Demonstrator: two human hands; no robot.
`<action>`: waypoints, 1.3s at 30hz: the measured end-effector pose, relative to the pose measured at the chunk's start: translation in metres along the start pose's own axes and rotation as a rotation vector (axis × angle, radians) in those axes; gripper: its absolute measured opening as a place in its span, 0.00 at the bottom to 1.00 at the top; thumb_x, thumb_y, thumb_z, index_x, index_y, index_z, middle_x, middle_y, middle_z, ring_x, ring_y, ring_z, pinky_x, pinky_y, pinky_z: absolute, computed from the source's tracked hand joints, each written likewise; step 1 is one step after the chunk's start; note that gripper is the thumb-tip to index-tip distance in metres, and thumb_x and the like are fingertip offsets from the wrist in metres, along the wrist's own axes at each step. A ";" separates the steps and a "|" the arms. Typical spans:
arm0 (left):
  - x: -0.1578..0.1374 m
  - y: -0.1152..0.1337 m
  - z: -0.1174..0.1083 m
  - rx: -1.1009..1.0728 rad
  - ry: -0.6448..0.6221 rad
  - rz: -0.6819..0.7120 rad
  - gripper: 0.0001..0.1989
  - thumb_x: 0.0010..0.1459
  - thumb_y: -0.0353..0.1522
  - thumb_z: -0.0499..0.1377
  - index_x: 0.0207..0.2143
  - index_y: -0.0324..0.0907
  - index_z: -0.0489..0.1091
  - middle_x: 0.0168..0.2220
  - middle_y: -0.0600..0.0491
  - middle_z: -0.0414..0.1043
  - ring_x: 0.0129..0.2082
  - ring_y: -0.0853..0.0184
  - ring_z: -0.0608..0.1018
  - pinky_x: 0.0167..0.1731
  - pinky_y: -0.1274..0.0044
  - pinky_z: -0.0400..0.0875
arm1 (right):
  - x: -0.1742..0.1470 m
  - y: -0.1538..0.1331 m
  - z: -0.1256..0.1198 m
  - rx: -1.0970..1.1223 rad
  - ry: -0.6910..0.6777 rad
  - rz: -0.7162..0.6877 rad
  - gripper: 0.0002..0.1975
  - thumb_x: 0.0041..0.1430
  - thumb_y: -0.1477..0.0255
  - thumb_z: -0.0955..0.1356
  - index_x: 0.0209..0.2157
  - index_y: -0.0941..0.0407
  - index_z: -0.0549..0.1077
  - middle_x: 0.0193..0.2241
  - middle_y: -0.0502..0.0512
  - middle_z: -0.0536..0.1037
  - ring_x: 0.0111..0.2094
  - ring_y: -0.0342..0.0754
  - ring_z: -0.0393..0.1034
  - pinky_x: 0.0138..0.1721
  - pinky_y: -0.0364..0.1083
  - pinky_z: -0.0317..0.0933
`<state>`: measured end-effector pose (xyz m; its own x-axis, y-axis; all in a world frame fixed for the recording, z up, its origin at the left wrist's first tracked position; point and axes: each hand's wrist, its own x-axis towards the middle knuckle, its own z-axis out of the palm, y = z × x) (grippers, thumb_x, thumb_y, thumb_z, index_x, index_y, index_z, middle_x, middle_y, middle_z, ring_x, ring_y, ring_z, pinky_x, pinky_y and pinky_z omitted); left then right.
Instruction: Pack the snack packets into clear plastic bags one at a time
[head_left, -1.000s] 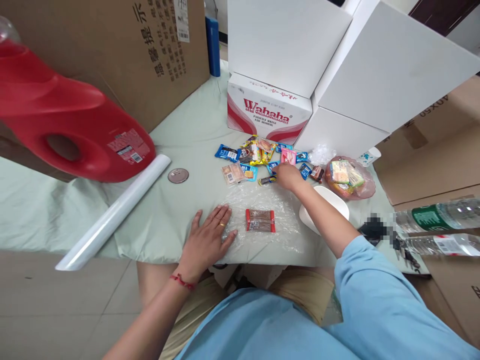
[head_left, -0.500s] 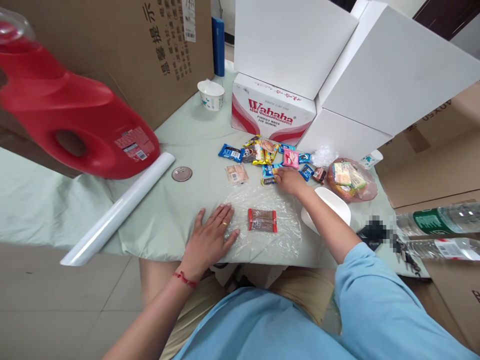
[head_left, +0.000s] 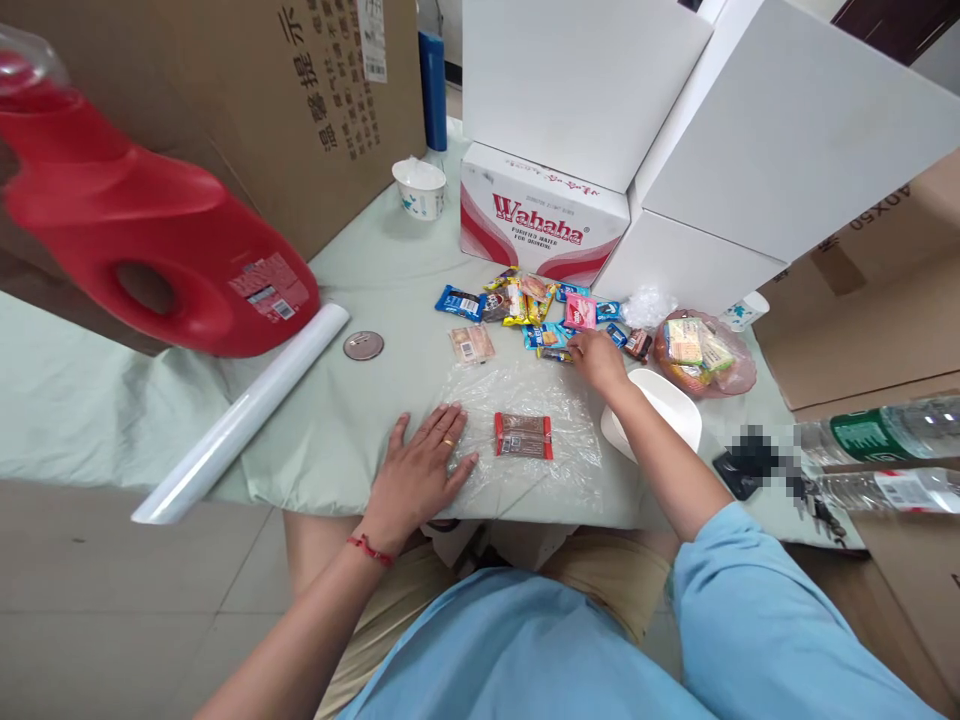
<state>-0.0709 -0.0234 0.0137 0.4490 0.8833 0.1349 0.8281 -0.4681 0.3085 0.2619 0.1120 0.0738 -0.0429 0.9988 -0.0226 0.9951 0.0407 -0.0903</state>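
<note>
Grey tiled flr [head_left: 127, 600], cloth-covered tbl [head_left: 322, 420]

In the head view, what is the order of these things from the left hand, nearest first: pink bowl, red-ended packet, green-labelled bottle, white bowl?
From the left hand:
1. Red-ended packet: just right, on the film.
2. White bowl: farther right, partly behind the right forearm.
3. Pink bowl: right, beyond the white bowl.
4. Green-labelled bottle: far right.

Glossy, crinkled plastic sheet [head_left: 525, 482]
</note>
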 end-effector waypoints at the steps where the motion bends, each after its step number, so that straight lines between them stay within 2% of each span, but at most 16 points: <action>1: 0.000 0.000 0.000 0.001 0.003 0.002 0.33 0.71 0.45 0.50 0.75 0.47 0.54 0.73 0.45 0.59 0.73 0.50 0.64 0.73 0.47 0.44 | 0.002 -0.001 0.001 -0.017 -0.023 -0.007 0.18 0.70 0.73 0.63 0.53 0.57 0.81 0.54 0.64 0.80 0.58 0.60 0.68 0.58 0.52 0.62; 4: 0.000 0.000 0.000 0.010 0.003 0.018 0.34 0.71 0.47 0.51 0.75 0.47 0.54 0.74 0.45 0.58 0.73 0.49 0.63 0.73 0.47 0.44 | 0.011 -0.007 0.005 -0.033 -0.098 -0.039 0.20 0.66 0.72 0.68 0.57 0.56 0.79 0.57 0.64 0.78 0.60 0.60 0.65 0.59 0.52 0.60; 9: -0.001 0.000 0.001 0.011 0.000 0.029 0.35 0.71 0.48 0.51 0.75 0.46 0.54 0.74 0.44 0.56 0.73 0.49 0.63 0.73 0.48 0.42 | 0.020 -0.003 0.002 -0.028 -0.083 -0.030 0.17 0.65 0.74 0.67 0.52 0.58 0.81 0.53 0.65 0.80 0.55 0.59 0.69 0.57 0.53 0.60; 11: -0.001 0.000 0.002 0.008 0.000 0.027 0.36 0.70 0.49 0.52 0.75 0.46 0.53 0.75 0.43 0.55 0.74 0.50 0.62 0.73 0.48 0.40 | 0.015 0.005 -0.008 -0.013 -0.007 0.001 0.17 0.67 0.72 0.65 0.53 0.60 0.80 0.51 0.66 0.80 0.53 0.59 0.70 0.57 0.54 0.60; 13: -0.001 0.000 0.002 0.005 -0.005 0.028 0.37 0.70 0.49 0.52 0.75 0.44 0.52 0.75 0.43 0.54 0.74 0.50 0.61 0.73 0.48 0.38 | 0.003 0.011 -0.020 0.075 0.139 0.007 0.17 0.68 0.69 0.65 0.53 0.60 0.79 0.49 0.66 0.81 0.50 0.59 0.71 0.56 0.56 0.61; 15: -0.001 -0.001 0.002 0.005 -0.012 0.028 0.38 0.70 0.49 0.52 0.75 0.43 0.52 0.75 0.42 0.53 0.74 0.51 0.60 0.73 0.48 0.38 | -0.017 0.010 -0.030 0.233 0.252 -0.101 0.16 0.68 0.67 0.67 0.51 0.59 0.79 0.46 0.64 0.81 0.48 0.59 0.72 0.54 0.56 0.62; 16: -0.001 -0.001 0.002 0.006 -0.015 0.028 0.38 0.70 0.49 0.52 0.75 0.43 0.52 0.75 0.42 0.53 0.74 0.51 0.60 0.73 0.48 0.38 | -0.030 0.006 -0.032 0.313 0.257 -0.197 0.15 0.68 0.66 0.68 0.50 0.57 0.80 0.45 0.62 0.82 0.48 0.58 0.72 0.54 0.56 0.62; 19: -0.002 -0.001 0.003 0.014 -0.018 0.033 0.38 0.70 0.50 0.52 0.76 0.43 0.51 0.75 0.42 0.53 0.74 0.50 0.60 0.73 0.48 0.38 | -0.072 -0.020 -0.027 0.441 0.096 -0.446 0.12 0.70 0.66 0.68 0.49 0.54 0.81 0.43 0.58 0.82 0.45 0.55 0.72 0.52 0.54 0.62; 21: -0.002 -0.001 0.003 0.021 -0.018 0.037 0.38 0.70 0.50 0.52 0.76 0.43 0.51 0.76 0.42 0.52 0.75 0.50 0.60 0.73 0.48 0.38 | -0.095 -0.041 -0.013 0.426 -0.024 -0.475 0.13 0.71 0.67 0.67 0.50 0.54 0.81 0.41 0.58 0.81 0.44 0.54 0.71 0.51 0.53 0.63; 23: -0.003 -0.001 0.003 0.026 -0.019 0.041 0.38 0.70 0.50 0.51 0.75 0.43 0.52 0.76 0.41 0.52 0.75 0.50 0.60 0.73 0.48 0.37 | -0.112 -0.057 0.004 0.340 -0.088 -0.428 0.14 0.73 0.69 0.65 0.53 0.54 0.80 0.43 0.60 0.80 0.46 0.55 0.70 0.52 0.54 0.63; 26: -0.003 -0.001 0.002 0.031 -0.025 0.046 0.38 0.70 0.50 0.51 0.76 0.43 0.51 0.76 0.41 0.51 0.75 0.51 0.60 0.74 0.48 0.36 | -0.126 -0.068 0.023 0.197 -0.080 -0.386 0.19 0.73 0.66 0.65 0.61 0.55 0.74 0.54 0.64 0.77 0.56 0.60 0.65 0.58 0.57 0.61; 29: -0.004 0.000 0.001 0.040 -0.034 0.045 0.38 0.70 0.50 0.51 0.76 0.43 0.51 0.76 0.42 0.51 0.75 0.52 0.59 0.74 0.49 0.36 | -0.129 -0.070 0.027 0.128 -0.070 -0.448 0.28 0.70 0.60 0.69 0.66 0.57 0.69 0.61 0.67 0.72 0.63 0.63 0.60 0.65 0.61 0.55; 31: -0.004 0.000 0.001 0.047 -0.036 0.041 0.39 0.70 0.50 0.51 0.76 0.43 0.50 0.76 0.42 0.50 0.75 0.53 0.58 0.74 0.49 0.36 | -0.127 -0.071 0.025 0.085 -0.079 -0.476 0.30 0.69 0.59 0.71 0.65 0.59 0.68 0.60 0.68 0.73 0.64 0.64 0.59 0.67 0.63 0.52; 34: -0.003 0.000 0.002 0.054 -0.035 0.042 0.39 0.70 0.50 0.51 0.76 0.42 0.50 0.76 0.42 0.50 0.75 0.52 0.58 0.74 0.48 0.36 | -0.124 -0.073 0.023 0.021 -0.086 -0.502 0.28 0.69 0.61 0.71 0.64 0.60 0.69 0.58 0.69 0.74 0.64 0.64 0.59 0.69 0.63 0.50; 39: -0.003 0.000 0.001 0.055 -0.033 0.047 0.39 0.69 0.50 0.52 0.76 0.43 0.51 0.76 0.42 0.52 0.75 0.49 0.59 0.73 0.47 0.39 | -0.118 -0.070 0.027 -0.007 -0.061 -0.507 0.25 0.70 0.67 0.69 0.64 0.61 0.69 0.58 0.70 0.74 0.64 0.64 0.60 0.68 0.63 0.53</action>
<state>-0.0716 -0.0263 0.0125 0.4977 0.8594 0.1169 0.8226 -0.5104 0.2506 0.1946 -0.0094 0.0555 -0.5256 0.8500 -0.0358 0.8483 0.5204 -0.0981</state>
